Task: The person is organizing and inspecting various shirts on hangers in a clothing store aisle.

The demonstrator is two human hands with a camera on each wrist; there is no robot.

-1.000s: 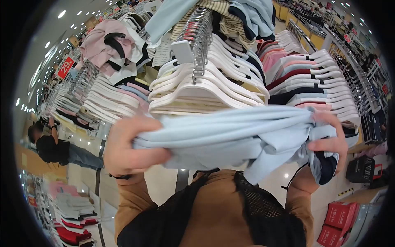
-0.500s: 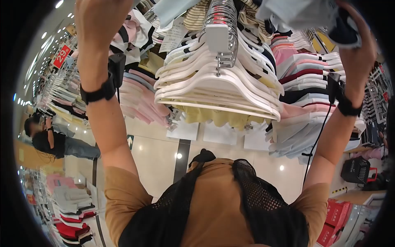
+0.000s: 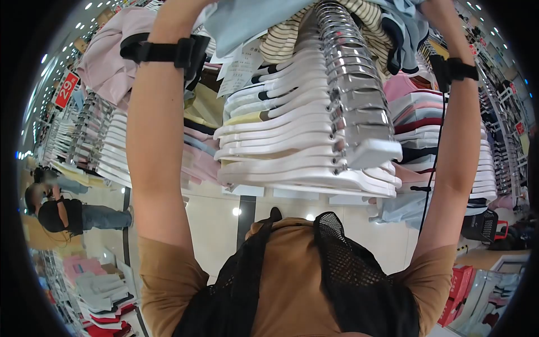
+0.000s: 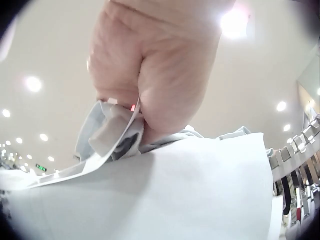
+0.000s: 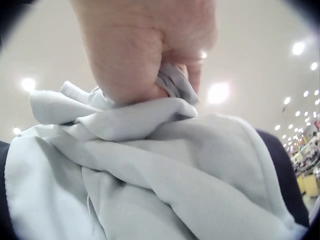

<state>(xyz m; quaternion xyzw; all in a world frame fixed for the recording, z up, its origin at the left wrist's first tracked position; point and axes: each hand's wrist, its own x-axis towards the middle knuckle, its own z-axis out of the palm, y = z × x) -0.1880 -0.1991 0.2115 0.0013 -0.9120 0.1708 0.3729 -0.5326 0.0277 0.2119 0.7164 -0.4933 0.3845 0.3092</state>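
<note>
In the left wrist view my left hand grips a bunched edge of pale blue cloth, its fingers hidden behind the palm. My right hand pinches a gathered fold of a light blue garment in the right wrist view. Both forearms reach up and forward in the head view, and the hands lie past its top edge. Between them, light blue cloth lies over the rack top, above a striped garment. Below it hang many white hangers on a metal rail.
A pink garment is heaped on the left rack, near a red price sign. Another rack of hung clothes stands to the right. At the far left a person in black stands. A black basket is on the right.
My hands have raised the light blue garment from in front of the hangers to over the rack top, passing out of the head view. The head view has shifted over the rack.
</note>
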